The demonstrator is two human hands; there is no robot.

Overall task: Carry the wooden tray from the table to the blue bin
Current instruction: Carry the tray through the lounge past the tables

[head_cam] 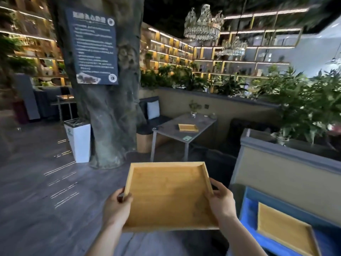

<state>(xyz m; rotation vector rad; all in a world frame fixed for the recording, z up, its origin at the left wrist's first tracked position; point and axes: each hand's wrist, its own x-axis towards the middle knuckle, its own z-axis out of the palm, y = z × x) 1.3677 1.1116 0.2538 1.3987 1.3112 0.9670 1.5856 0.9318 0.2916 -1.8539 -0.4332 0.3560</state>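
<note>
Head view: both hands, left (118,204) and right (220,200), are carrying the tray (168,194) level, fingers clamped on its side rims for balance; the bin (248,217) is waiting at four o'clock, already holding another tray (284,228).

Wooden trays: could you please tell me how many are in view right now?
3: the held tray between left hand and right hand; the table tray; the bin tray in the blue bin. More may lie hidden beneath it.
</note>
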